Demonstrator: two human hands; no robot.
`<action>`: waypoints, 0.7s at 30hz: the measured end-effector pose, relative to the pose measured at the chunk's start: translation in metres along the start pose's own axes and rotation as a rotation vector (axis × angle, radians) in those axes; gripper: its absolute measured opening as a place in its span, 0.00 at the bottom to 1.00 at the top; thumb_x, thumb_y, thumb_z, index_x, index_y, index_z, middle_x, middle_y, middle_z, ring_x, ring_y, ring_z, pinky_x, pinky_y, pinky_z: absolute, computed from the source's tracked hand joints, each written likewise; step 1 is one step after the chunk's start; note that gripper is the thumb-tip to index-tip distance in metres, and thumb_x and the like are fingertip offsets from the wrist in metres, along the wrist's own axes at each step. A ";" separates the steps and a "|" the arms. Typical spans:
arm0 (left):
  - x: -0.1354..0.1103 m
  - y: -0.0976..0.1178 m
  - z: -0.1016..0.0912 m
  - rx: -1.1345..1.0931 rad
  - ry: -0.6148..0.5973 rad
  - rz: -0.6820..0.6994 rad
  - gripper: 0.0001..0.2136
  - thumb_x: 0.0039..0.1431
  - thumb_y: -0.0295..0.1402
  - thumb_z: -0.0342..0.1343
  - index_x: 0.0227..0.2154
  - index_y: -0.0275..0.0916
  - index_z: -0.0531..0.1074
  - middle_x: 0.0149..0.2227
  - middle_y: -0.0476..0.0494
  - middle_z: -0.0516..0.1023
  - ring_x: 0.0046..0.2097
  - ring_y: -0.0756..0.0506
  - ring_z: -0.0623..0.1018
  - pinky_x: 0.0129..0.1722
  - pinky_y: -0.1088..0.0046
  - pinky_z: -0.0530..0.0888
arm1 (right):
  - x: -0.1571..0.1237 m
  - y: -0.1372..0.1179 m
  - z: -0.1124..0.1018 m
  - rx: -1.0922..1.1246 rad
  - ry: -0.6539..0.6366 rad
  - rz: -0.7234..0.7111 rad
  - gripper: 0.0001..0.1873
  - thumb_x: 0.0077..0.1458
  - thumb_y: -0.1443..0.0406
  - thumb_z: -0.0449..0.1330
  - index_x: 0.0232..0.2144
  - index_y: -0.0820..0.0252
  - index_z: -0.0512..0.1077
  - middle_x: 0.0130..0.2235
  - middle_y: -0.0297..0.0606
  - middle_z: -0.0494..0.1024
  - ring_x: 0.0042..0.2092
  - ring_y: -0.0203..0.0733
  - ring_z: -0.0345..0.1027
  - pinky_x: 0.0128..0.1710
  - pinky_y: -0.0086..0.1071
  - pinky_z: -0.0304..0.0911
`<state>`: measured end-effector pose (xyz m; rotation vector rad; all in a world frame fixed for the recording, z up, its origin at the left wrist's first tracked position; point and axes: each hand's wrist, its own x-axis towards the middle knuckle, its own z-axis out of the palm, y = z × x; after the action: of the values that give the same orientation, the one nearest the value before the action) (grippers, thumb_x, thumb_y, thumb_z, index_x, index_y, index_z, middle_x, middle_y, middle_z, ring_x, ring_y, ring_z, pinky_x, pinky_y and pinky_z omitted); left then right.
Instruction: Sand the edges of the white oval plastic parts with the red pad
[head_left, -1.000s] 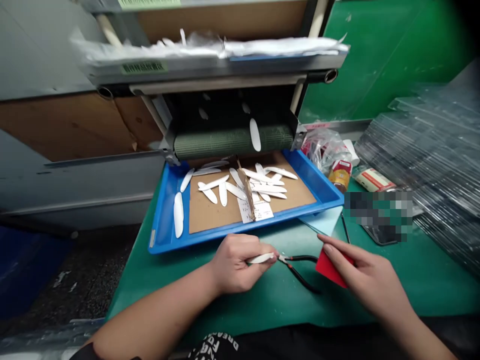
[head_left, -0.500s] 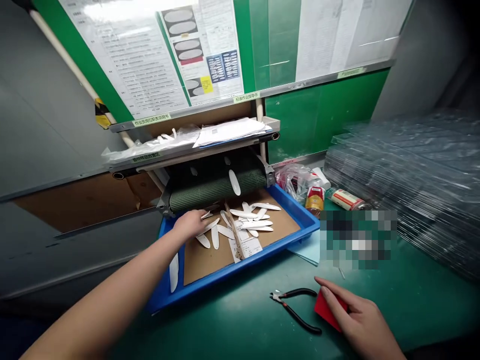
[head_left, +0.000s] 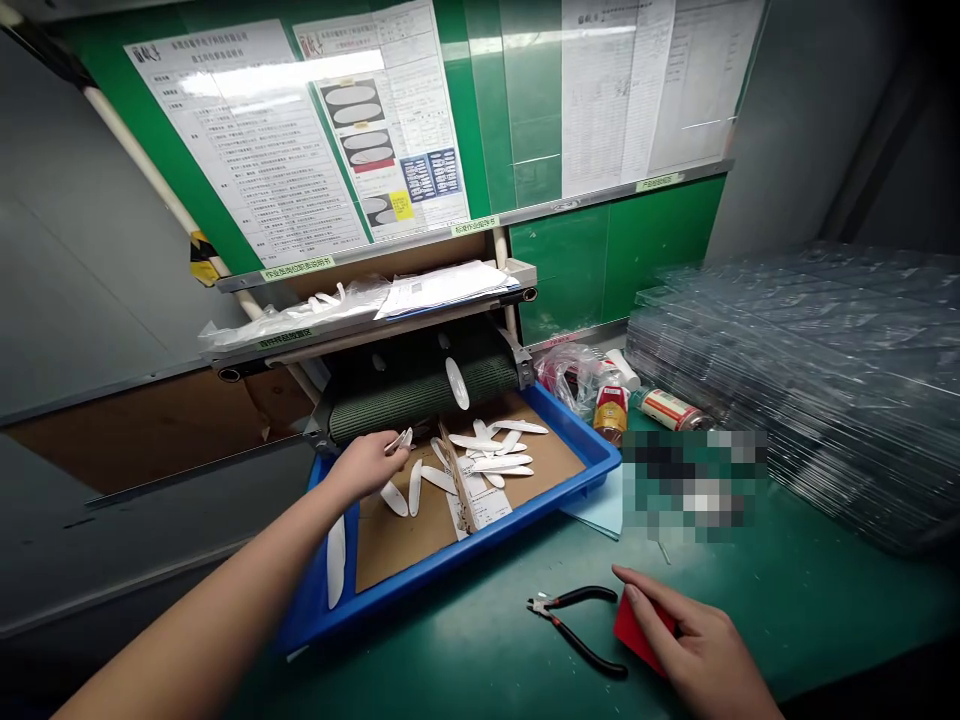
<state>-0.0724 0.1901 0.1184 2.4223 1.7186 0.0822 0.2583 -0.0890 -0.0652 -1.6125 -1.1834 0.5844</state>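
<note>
Pinching slim white oval pieces (head_left: 406,440) with left hand (head_left: 365,464) at eight o'clock, clasping red block (head_left: 637,632) in right hand (head_left: 699,642) at five; probably being midway, leaving other pieces (head_left: 502,464) in blue tray (head_left: 576,430).

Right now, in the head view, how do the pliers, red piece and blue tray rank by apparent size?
1. Blue tray, largest by far
2. Pliers, handles spread
3. Red piece, partly covered by the right hand

Block (head_left: 637,630), my five o'clock: red. Pliers (head_left: 588,651), also five: black handles, orange bands. Tray (head_left: 427,571), my six: blue, brown lining (head_left: 397,540). I list strips (head_left: 499,463): white; belt (head_left: 390,410): dark green, ribbed; tabletop (head_left: 487,625): green; bottle (head_left: 611,410), four o'clock: red-and-yellow label.
</note>
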 end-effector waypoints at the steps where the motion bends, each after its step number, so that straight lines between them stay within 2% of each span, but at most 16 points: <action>1: -0.016 0.009 0.000 -0.068 -0.020 0.033 0.16 0.68 0.41 0.47 0.34 0.39 0.76 0.37 0.42 0.82 0.37 0.42 0.79 0.35 0.69 0.71 | 0.002 -0.004 -0.002 0.024 0.010 0.038 0.22 0.62 0.45 0.60 0.47 0.47 0.84 0.46 0.38 0.83 0.46 0.55 0.79 0.40 0.33 0.78; 3: -0.049 0.033 0.009 -0.221 -0.112 0.132 0.19 0.70 0.45 0.44 0.36 0.40 0.77 0.37 0.45 0.82 0.36 0.44 0.80 0.35 0.72 0.72 | 0.006 -0.019 -0.007 0.109 0.024 0.136 0.25 0.61 0.43 0.61 0.46 0.51 0.85 0.46 0.41 0.83 0.45 0.56 0.79 0.39 0.34 0.77; 5: -0.079 0.064 0.027 -0.518 -0.333 0.223 0.22 0.68 0.52 0.50 0.32 0.38 0.77 0.33 0.44 0.81 0.32 0.44 0.78 0.32 0.73 0.71 | 0.008 -0.042 -0.015 0.255 0.001 0.211 0.27 0.59 0.43 0.63 0.48 0.56 0.84 0.42 0.44 0.83 0.39 0.53 0.77 0.35 0.34 0.75; 8: -0.109 0.110 0.056 -0.639 -0.465 0.373 0.22 0.68 0.52 0.54 0.30 0.38 0.77 0.25 0.47 0.74 0.26 0.47 0.71 0.27 0.73 0.65 | 0.008 -0.082 -0.027 0.571 -0.074 0.210 0.28 0.58 0.46 0.67 0.48 0.62 0.83 0.30 0.41 0.79 0.30 0.43 0.70 0.28 0.29 0.65; 10: -0.118 0.136 0.071 -0.694 -0.517 0.534 0.22 0.69 0.49 0.53 0.26 0.38 0.74 0.23 0.48 0.70 0.25 0.49 0.67 0.27 0.73 0.62 | 0.011 -0.103 -0.030 0.741 -0.166 0.203 0.27 0.56 0.48 0.69 0.47 0.63 0.83 0.31 0.41 0.78 0.30 0.39 0.68 0.29 0.27 0.63; 12: -0.122 0.154 0.081 -0.750 -0.503 0.728 0.21 0.70 0.44 0.53 0.23 0.38 0.72 0.23 0.48 0.68 0.25 0.50 0.65 0.27 0.72 0.61 | 0.017 -0.112 -0.030 0.770 -0.305 0.225 0.28 0.52 0.48 0.70 0.44 0.66 0.84 0.32 0.44 0.79 0.31 0.41 0.70 0.31 0.29 0.64; 13: -0.123 0.160 0.084 -0.777 -0.462 0.814 0.19 0.70 0.41 0.53 0.24 0.38 0.73 0.23 0.48 0.68 0.25 0.50 0.65 0.27 0.72 0.61 | 0.020 -0.112 -0.029 0.735 -0.317 0.249 0.28 0.49 0.49 0.71 0.42 0.67 0.84 0.31 0.43 0.78 0.30 0.40 0.69 0.30 0.28 0.63; 15: -0.123 0.164 0.089 -0.818 -0.351 0.921 0.13 0.70 0.35 0.54 0.31 0.39 0.79 0.24 0.48 0.71 0.25 0.50 0.67 0.27 0.73 0.62 | 0.024 -0.107 -0.027 0.643 -0.200 0.296 0.26 0.47 0.51 0.72 0.40 0.68 0.84 0.26 0.39 0.75 0.26 0.35 0.63 0.25 0.26 0.57; 17: -0.123 0.162 0.091 -0.825 -0.259 0.951 0.10 0.69 0.31 0.54 0.39 0.41 0.81 0.26 0.47 0.75 0.26 0.50 0.70 0.26 0.74 0.63 | 0.022 -0.103 -0.026 0.602 -0.053 0.313 0.26 0.49 0.52 0.71 0.42 0.68 0.83 0.24 0.35 0.72 0.25 0.33 0.58 0.24 0.24 0.52; 18: -0.124 0.159 0.092 -0.807 -0.236 0.962 0.10 0.69 0.30 0.54 0.40 0.41 0.81 0.26 0.47 0.74 0.26 0.50 0.70 0.26 0.74 0.62 | 0.020 -0.102 -0.026 0.620 -0.053 0.306 0.27 0.51 0.51 0.70 0.44 0.67 0.83 0.25 0.36 0.73 0.25 0.33 0.59 0.24 0.24 0.53; 21: -0.127 0.153 0.093 -0.746 -0.178 1.027 0.12 0.69 0.28 0.51 0.32 0.39 0.78 0.23 0.48 0.70 0.25 0.50 0.67 0.26 0.73 0.61 | 0.012 -0.106 -0.028 0.644 -0.272 0.264 0.28 0.52 0.49 0.70 0.44 0.67 0.83 0.29 0.40 0.77 0.28 0.36 0.64 0.27 0.26 0.58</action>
<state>0.0414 0.0114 0.0596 2.2923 0.1435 0.4991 0.2427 -0.0891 0.0443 -1.1543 -0.8427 1.2452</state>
